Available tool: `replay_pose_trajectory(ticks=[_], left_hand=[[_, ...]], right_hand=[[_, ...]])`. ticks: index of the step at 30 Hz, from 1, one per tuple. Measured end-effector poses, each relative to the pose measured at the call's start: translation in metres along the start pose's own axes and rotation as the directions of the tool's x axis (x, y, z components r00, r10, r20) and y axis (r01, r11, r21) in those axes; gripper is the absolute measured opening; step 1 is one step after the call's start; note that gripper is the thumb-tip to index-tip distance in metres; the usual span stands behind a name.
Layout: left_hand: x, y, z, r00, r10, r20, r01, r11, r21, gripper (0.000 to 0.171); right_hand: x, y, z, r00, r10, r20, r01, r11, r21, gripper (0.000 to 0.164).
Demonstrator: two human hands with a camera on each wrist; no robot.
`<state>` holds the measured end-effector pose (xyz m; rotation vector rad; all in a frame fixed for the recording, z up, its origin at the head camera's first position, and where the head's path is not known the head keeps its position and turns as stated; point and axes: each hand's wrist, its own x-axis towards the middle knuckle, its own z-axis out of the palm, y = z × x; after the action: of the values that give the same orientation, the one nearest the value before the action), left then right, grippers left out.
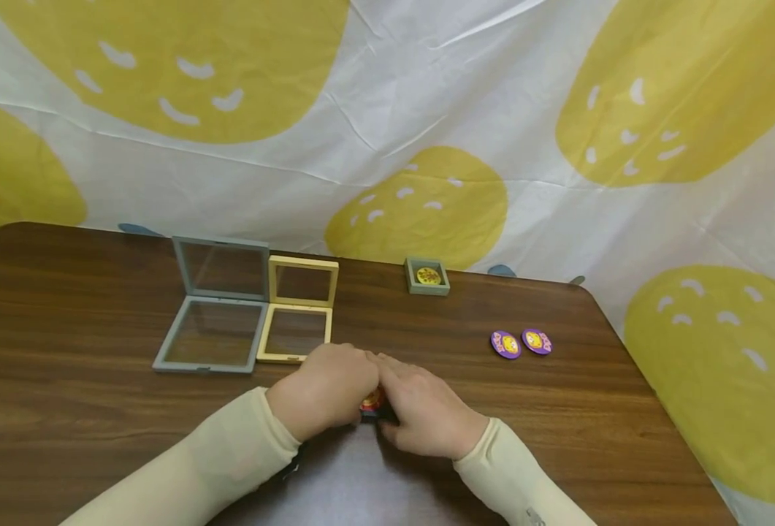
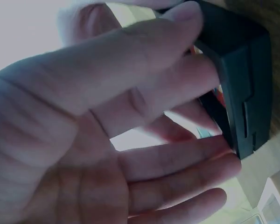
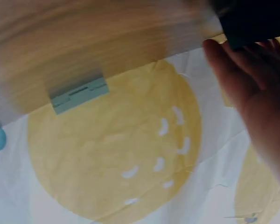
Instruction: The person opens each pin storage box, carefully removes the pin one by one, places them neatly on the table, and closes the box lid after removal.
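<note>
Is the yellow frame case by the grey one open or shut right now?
Open. The yellow frame case has its lid standing upright behind its base, which lies flat on the table, like the large grey case beside it.

We take the small closed case (image 1: 427, 277) at the table's (image 1: 65, 409) far edge as our mark. Left of it stand two open cases side by side (image 1: 216, 307) (image 1: 298, 310). Right and nearer us lie two badges (image 1: 505, 344) (image 1: 536, 341), touching. Both hands (image 1: 331, 391) (image 1: 426, 409) meet well before it.
</note>
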<state>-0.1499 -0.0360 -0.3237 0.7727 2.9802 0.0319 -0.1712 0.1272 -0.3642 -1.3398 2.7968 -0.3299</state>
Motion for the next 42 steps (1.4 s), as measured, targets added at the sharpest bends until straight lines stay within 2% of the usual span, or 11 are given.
replay_pose_trajectory(ticks=[4, 10, 13, 19, 28, 33, 37, 42], left_hand=[[0.000, 0.002, 0.001, 1.000, -0.018, -0.012, 0.018, 1.000, 0.022, 0.040], [0.000, 0.004, 0.002, 0.999, -0.024, -0.048, 0.026, 0.999, 0.046, 0.045], [0.000, 0.003, 0.002, 0.998, -0.028, -0.050, 0.031, 0.998, 0.061, 0.044], [0.001, 0.001, 0.001, 1.000, -0.024, -0.001, 0.024, 0.996, 0.080, 0.048], [0.000, -0.001, 0.000, 0.999, -0.033, -0.007, 0.034, 0.999, 0.041, 0.054], [-0.001, 0.000, -0.001, 1.000, -0.015, -0.008, 0.016, 0.997, 0.076, 0.040], [-0.003, 0.001, 0.000, 1.000, 0.004, -0.015, -0.002, 0.996, 0.085, 0.021], [-0.005, 0.001, 0.000, 1.000, 0.012, -0.027, -0.010, 0.997, 0.080, 0.019]], right_hand=[[0.000, 0.004, 0.002, 0.999, -0.036, 0.003, 0.036, 0.999, 0.036, 0.075], [0.000, 0.008, 0.003, 0.997, -0.077, 0.000, 0.077, 0.997, 0.001, 0.070], [0.000, 0.011, 0.002, 0.998, -0.062, 0.017, 0.062, 0.998, 0.007, 0.074], [-0.002, 0.021, 0.000, 0.994, 0.026, 0.103, -0.028, 0.999, 0.021, 0.094], [-0.001, 0.023, 0.000, 0.995, 0.009, 0.095, -0.012, 0.999, 0.036, 0.095], [-0.001, 0.024, -0.001, 0.995, 0.014, 0.096, -0.017, 0.999, 0.034, 0.094], [-0.001, 0.024, -0.002, 0.996, 0.017, 0.088, -0.019, 0.999, 0.027, 0.095], [-0.002, 0.022, -0.005, 1.000, 0.023, 0.017, -0.023, 1.000, 0.013, 0.091]])
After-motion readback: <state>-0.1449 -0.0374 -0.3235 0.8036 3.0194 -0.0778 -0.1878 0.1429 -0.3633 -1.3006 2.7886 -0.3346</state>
